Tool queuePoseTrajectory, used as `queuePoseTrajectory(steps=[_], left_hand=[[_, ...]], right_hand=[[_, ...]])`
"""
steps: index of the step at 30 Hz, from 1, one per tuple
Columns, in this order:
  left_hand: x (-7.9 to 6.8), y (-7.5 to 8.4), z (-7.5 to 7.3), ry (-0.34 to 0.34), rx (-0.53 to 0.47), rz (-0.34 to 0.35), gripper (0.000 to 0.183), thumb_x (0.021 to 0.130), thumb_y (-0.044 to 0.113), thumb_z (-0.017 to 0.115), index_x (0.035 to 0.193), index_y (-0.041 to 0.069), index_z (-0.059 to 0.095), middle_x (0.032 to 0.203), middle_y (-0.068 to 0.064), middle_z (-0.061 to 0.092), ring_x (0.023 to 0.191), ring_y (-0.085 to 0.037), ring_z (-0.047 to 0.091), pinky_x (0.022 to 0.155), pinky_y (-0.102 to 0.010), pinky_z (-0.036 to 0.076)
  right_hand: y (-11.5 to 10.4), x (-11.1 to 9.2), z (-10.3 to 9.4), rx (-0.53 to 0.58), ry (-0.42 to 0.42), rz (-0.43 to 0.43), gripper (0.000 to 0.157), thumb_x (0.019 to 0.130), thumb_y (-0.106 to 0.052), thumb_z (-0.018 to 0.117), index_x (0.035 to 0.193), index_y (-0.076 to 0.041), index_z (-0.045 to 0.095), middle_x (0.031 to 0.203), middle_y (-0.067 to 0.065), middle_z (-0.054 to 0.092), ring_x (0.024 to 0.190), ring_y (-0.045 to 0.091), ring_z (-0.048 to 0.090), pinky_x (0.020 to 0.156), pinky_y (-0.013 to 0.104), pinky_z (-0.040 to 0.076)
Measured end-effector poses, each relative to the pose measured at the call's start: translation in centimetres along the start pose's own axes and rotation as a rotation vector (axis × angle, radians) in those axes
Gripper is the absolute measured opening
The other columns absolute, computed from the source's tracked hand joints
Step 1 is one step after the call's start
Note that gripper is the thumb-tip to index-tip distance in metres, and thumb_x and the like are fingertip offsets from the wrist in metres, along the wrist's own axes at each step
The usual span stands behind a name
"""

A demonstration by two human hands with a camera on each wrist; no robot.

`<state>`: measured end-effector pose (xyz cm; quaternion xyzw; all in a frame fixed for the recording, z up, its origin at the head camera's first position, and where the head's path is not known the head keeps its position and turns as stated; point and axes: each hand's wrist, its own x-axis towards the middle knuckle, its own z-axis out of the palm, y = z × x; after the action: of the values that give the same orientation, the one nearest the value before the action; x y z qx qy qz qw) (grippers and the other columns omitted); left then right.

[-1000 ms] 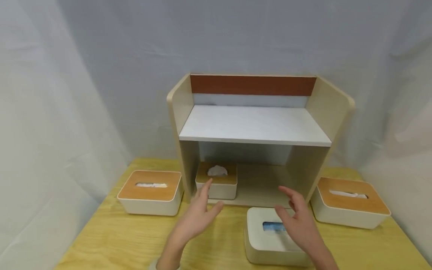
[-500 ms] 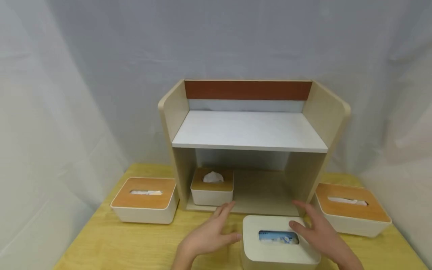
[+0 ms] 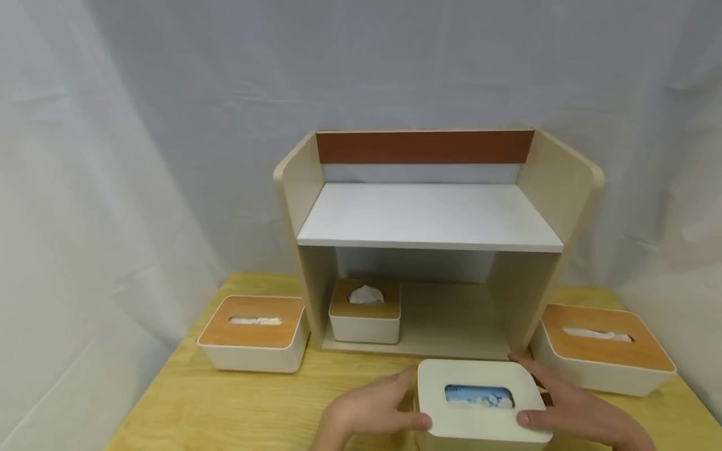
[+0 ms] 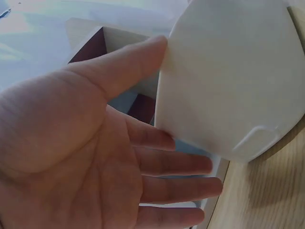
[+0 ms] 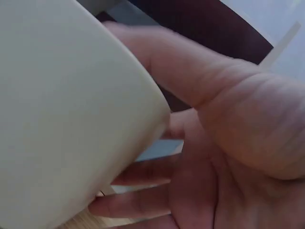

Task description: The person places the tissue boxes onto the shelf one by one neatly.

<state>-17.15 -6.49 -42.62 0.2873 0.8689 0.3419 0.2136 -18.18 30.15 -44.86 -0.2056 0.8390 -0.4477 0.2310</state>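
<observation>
In the head view, a cream tissue box [image 3: 479, 425] with a blue pack showing in its slot stands on the table in front of the shelf. My left hand [image 3: 375, 407] is at its left side, thumb tip on the lid's edge. The left wrist view shows straight, spread fingers [image 4: 176, 188] alongside the box wall [image 4: 224, 76]. At the box's right side is my right hand [image 3: 583, 410], its thumb resting on the lid. Fairly straight fingers [image 5: 138, 202] reach along the side in the right wrist view, their tips partly hidden by the box.
A two-tier shelf [image 3: 429, 216] stands at the back. A smaller wood-lidded tissue box [image 3: 365, 329] sits at the left of its lower tier. Wood-lidded tissue boxes flank the shelf, one at left [image 3: 254, 360] and one at right [image 3: 612, 347]. Pale curtains [image 3: 141, 156] hang behind.
Both hands have come down from above the table to either side of the cream tissue box, and their thumbs now touch its lid. The boxes keep their places; the view shifts slightly.
</observation>
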Motion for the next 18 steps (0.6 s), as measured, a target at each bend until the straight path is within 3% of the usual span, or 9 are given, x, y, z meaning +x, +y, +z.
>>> queuePoseTrajectory(steps=[3, 7, 12, 18], left_hand=[[0.1, -0.1, 0.3, -0.033, -0.049, 0.009, 0.09, 0.091, 0.042, 0.071, 0.157, 0.007, 0.02, 0.156, -0.013, 0.036, 0.134, -0.015, 0.044, 0.109, -0.031, 0.04], [1.2, 0.6, 0.9, -0.074, -0.06, 0.003, 0.098, 0.091, 0.043, 0.07, 0.159, 0.006, 0.01, 0.156, -0.017, 0.034, 0.134, -0.013, 0.043, 0.109, -0.031, 0.039], [1.9, 0.7, 1.3, -0.087, -0.086, 0.054, 0.101, 0.092, 0.041, 0.071, 0.157, 0.003, 0.003, 0.153, -0.021, 0.035, 0.134, -0.012, 0.041, 0.108, -0.028, 0.038], [1.4, -0.2, 1.5, -0.05, -0.189, 0.065, 0.102, 0.09, 0.038, 0.073, 0.156, 0.006, 0.003, 0.156, -0.018, 0.028, 0.135, -0.013, 0.037, 0.11, -0.029, 0.035]], right_hand=[[0.4, -0.1, 0.0, 0.142, -0.067, 0.009, 0.096, 0.093, -0.021, 0.069, 0.16, -0.012, 0.002, 0.157, 0.024, 0.018, 0.12, 0.012, 0.05, 0.089, 0.022, 0.047], [0.6, -1.4, -0.4, 0.212, -0.079, 0.036, 0.103, 0.091, -0.02, 0.072, 0.16, -0.018, -0.005, 0.159, 0.022, 0.011, 0.124, 0.02, 0.048, 0.092, 0.023, 0.047], [-0.1, -1.8, -0.5, 0.117, -0.031, 0.007, 0.104, 0.088, -0.018, 0.075, 0.161, -0.017, 0.0, 0.159, 0.021, 0.014, 0.122, 0.008, 0.047, 0.093, 0.021, 0.044], [-0.9, -0.9, 0.3, 0.008, -0.031, -0.088, 0.111, 0.083, -0.026, 0.082, 0.161, -0.026, 0.003, 0.164, 0.018, 0.01, 0.132, 0.0, 0.031, 0.1, 0.017, 0.034]])
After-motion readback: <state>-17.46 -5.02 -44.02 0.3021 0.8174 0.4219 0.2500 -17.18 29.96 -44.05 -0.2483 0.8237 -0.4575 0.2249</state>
